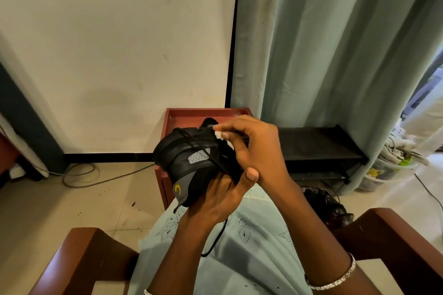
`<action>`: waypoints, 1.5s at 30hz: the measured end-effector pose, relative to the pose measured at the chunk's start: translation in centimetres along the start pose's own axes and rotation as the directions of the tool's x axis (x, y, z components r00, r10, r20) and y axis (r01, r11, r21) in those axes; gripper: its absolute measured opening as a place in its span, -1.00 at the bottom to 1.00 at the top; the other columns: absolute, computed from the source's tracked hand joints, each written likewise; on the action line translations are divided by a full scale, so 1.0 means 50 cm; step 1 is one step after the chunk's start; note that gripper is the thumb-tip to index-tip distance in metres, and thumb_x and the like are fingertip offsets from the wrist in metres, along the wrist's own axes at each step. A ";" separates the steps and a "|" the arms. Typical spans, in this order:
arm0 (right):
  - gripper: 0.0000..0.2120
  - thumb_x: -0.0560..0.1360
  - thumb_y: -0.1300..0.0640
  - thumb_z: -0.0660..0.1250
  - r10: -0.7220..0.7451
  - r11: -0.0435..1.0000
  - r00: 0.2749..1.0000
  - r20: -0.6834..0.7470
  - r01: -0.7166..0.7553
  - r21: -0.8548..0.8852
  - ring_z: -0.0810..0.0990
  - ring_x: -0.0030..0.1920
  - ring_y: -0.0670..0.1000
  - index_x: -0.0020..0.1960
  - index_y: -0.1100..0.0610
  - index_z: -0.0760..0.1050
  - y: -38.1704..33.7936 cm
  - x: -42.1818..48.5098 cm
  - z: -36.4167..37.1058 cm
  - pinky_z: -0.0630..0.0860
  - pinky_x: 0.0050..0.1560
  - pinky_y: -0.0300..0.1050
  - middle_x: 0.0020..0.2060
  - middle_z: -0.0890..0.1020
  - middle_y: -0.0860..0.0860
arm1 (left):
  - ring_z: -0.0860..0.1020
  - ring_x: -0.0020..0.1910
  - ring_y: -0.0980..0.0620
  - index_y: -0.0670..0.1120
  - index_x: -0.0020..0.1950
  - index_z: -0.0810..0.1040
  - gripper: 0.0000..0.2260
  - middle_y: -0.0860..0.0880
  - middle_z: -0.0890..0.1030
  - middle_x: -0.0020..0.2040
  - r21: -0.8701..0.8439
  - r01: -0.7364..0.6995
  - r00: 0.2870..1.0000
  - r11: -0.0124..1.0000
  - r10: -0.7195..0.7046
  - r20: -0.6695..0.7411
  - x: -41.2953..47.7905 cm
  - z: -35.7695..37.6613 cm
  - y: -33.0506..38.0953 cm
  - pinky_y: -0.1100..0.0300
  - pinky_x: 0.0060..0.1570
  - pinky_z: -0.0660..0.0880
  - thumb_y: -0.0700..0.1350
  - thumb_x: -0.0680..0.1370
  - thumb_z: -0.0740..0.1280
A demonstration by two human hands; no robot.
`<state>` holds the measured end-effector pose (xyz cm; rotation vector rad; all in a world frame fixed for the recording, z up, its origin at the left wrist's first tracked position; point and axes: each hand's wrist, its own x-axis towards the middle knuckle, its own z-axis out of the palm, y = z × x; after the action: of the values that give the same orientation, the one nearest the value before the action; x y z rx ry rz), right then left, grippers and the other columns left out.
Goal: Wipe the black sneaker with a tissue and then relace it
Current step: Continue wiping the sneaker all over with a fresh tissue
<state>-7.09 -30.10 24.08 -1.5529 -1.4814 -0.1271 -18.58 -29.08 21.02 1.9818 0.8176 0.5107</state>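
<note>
A black sneaker (189, 158) with a grey perforated patch and a yellow logo is held up above my lap, lying on its side. My left hand (215, 199) grips it from below, thumb up by the opening. My right hand (251, 148) pinches a white tissue (221, 137) against the shoe's upper edge. A loose black lace (215, 239) crosses the sneaker and hangs down over my lap.
A red wooden stand (172, 112) sits just behind the shoe, with another dark shoe on it. A low black shoe rack (321, 148) stands to the right under a green curtain (335, 43). Wooden chair arms (79, 246) flank my lap. Cables lie on the floor at left.
</note>
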 end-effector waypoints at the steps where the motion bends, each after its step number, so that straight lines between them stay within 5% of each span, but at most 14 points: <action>1: -0.79 0.49 0.33 0.41 -0.004 1.000 1.000 -0.001 0.004 0.020 0.65 -0.05 -0.13 0.00 0.08 0.71 -0.001 0.000 -0.002 0.59 0.04 -0.17 -0.10 0.71 -0.08 | 0.42 0.35 0.08 0.03 0.39 0.48 0.29 0.02 0.55 0.32 0.008 -0.015 1.000 1.000 0.015 -0.008 0.001 -0.001 -0.001 0.42 0.15 0.18 0.73 -0.04 -0.30; 4: -0.79 0.49 0.32 0.41 -0.008 0.998 1.000 -0.026 0.007 -0.058 0.63 -0.05 -0.10 0.00 0.07 0.71 0.021 -0.002 -0.014 0.58 0.04 -0.16 -0.10 0.72 -0.09 | 0.42 0.16 0.22 0.02 0.33 0.54 0.25 -0.01 0.60 0.23 0.027 -0.058 0.998 0.998 0.058 -0.033 -0.003 -0.009 0.002 0.48 0.01 0.16 0.71 0.01 -0.33; 10: -0.76 0.48 0.38 0.39 0.131 0.936 0.987 -0.099 -0.155 -0.317 0.61 -0.04 0.09 -0.01 0.10 0.70 0.078 -0.014 -0.046 0.60 -0.02 0.06 -0.10 0.72 0.00 | 0.53 0.09 0.01 -0.17 0.14 0.60 0.32 -0.16 0.64 0.08 0.059 -0.012 0.999 0.998 0.015 -0.049 -0.001 -0.003 0.000 0.43 -0.11 0.20 0.71 -0.04 -0.38; 13: -0.76 0.50 0.36 0.37 0.175 0.938 0.981 -0.079 -0.191 -0.289 0.63 -0.05 0.07 -0.03 0.07 0.70 0.072 -0.011 -0.044 0.61 -0.02 0.09 -0.09 0.72 -0.02 | 0.53 0.01 0.03 -0.07 0.01 0.58 0.19 -0.11 0.64 -0.01 0.052 -0.021 0.998 0.998 0.025 -0.064 0.002 -0.001 -0.005 0.44 -0.12 0.24 0.71 -0.02 -0.38; 19: -0.80 0.49 0.31 0.42 0.117 0.993 0.992 0.056 -0.119 0.029 0.66 -0.07 -0.18 -0.03 0.05 0.71 0.009 0.004 -0.017 0.62 0.01 -0.18 -0.12 0.72 -0.13 | 0.49 0.16 0.14 0.02 0.26 0.57 0.18 0.06 0.60 0.06 0.018 -0.074 0.997 0.997 0.075 -0.031 0.002 0.005 -0.007 0.40 0.04 0.24 0.71 0.07 -0.31; 22: -0.86 0.49 0.27 0.46 0.108 0.971 0.988 0.114 -0.129 0.203 0.68 -0.04 -0.16 0.00 0.10 0.71 -0.007 0.010 -0.015 0.62 0.05 -0.19 -0.10 0.72 -0.10 | 0.37 0.12 0.36 0.01 0.34 0.53 0.18 0.16 0.51 0.10 -0.017 -0.120 0.992 0.993 0.120 -0.032 0.003 0.005 -0.007 0.61 0.03 0.19 0.71 0.10 -0.28; 27: -0.85 0.49 0.25 0.46 0.098 0.995 0.991 0.088 -0.100 0.022 0.66 -0.10 -0.15 0.00 0.06 0.71 0.032 0.002 -0.031 0.59 -0.01 -0.23 -0.12 0.70 -0.10 | 0.42 -0.05 0.28 -0.01 0.27 0.54 0.16 0.16 0.52 -0.05 -0.025 -0.118 0.991 0.993 0.116 -0.063 0.002 0.002 -0.012 0.44 0.06 0.30 0.70 0.11 -0.30; 29: -0.85 0.49 0.26 0.46 0.152 0.986 0.986 0.065 -0.146 -0.080 0.63 -0.14 -0.15 0.00 0.06 0.71 0.052 0.000 -0.041 0.60 -0.02 -0.21 -0.11 0.70 -0.09 | 0.46 -0.10 0.24 0.06 0.16 0.56 0.08 0.15 0.54 -0.13 -0.037 -0.094 0.994 0.995 0.091 -0.059 0.005 0.007 -0.018 0.35 0.06 0.32 0.70 0.11 -0.31; 31: -0.85 0.50 0.24 0.45 0.195 0.973 0.979 0.052 -0.187 -0.137 0.61 -0.17 -0.17 0.00 0.04 0.71 0.057 -0.001 -0.046 0.61 -0.02 -0.18 -0.11 0.70 -0.10 | 0.48 -0.19 0.34 0.22 -0.10 0.48 -0.16 0.11 0.53 -0.25 -0.033 -0.073 0.996 0.997 0.071 -0.061 0.007 0.010 -0.018 0.48 -0.06 0.31 0.70 0.11 -0.30; 34: -0.86 0.49 0.22 0.46 0.180 0.983 0.981 0.071 -0.177 -0.040 0.64 -0.13 -0.19 -0.01 0.03 0.71 0.034 -0.001 -0.038 0.61 -0.01 -0.20 -0.12 0.71 -0.13 | 0.48 -0.24 0.36 0.21 -0.25 0.39 -0.26 0.10 0.49 -0.33 -0.027 -0.074 0.996 0.997 0.073 -0.060 0.010 0.015 -0.016 0.48 -0.14 0.33 0.70 0.13 -0.29; 37: -0.87 0.49 0.24 0.47 0.130 0.973 0.983 0.132 -0.152 0.175 0.67 -0.08 -0.15 0.00 0.07 0.71 -0.002 0.005 -0.025 0.62 0.02 -0.18 -0.12 0.71 -0.11 | 0.42 -0.12 0.37 0.12 0.07 0.55 -0.07 0.15 0.56 -0.09 -0.088 -0.161 0.986 0.983 0.156 -0.051 0.008 0.017 -0.014 0.57 -0.08 0.29 0.69 0.19 -0.24; 40: -0.85 0.48 0.25 0.47 0.054 0.964 0.985 0.162 -0.094 0.248 0.68 -0.06 -0.09 0.02 0.09 0.71 -0.011 0.008 -0.020 0.63 0.01 -0.11 -0.11 0.70 -0.08 | 0.32 -0.01 0.52 -0.05 0.36 0.48 0.09 0.32 0.44 0.01 -0.129 -0.222 0.975 0.966 0.218 -0.049 0.007 0.008 -0.009 0.71 -0.02 0.19 0.68 0.21 -0.19; 43: -0.84 0.49 0.25 0.46 0.053 0.985 0.987 0.154 -0.077 0.154 0.67 -0.05 -0.10 0.03 0.06 0.71 0.015 0.000 -0.029 0.62 0.01 -0.08 -0.09 0.70 -0.09 | 0.43 -0.19 0.55 -0.10 0.06 0.60 0.06 0.37 0.46 -0.32 -0.132 -0.171 0.985 0.976 0.165 -0.058 0.006 0.006 -0.010 0.64 -0.13 0.27 0.69 0.17 -0.22; 45: -0.84 0.49 0.26 0.46 0.090 0.994 0.989 0.120 -0.096 0.050 0.66 -0.08 -0.12 0.01 0.05 0.71 0.041 -0.009 -0.042 0.61 0.01 -0.10 -0.10 0.70 -0.09 | 0.48 -0.26 0.42 -0.05 -0.24 0.50 -0.07 0.36 0.49 -0.42 -0.109 -0.106 0.993 0.988 0.099 -0.064 0.006 0.007 -0.011 0.54 -0.21 0.29 0.70 0.14 -0.24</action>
<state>-4.46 -31.46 23.85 -1.6042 -1.4874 0.0603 -18.32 -28.85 20.37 1.9195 0.7097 0.6631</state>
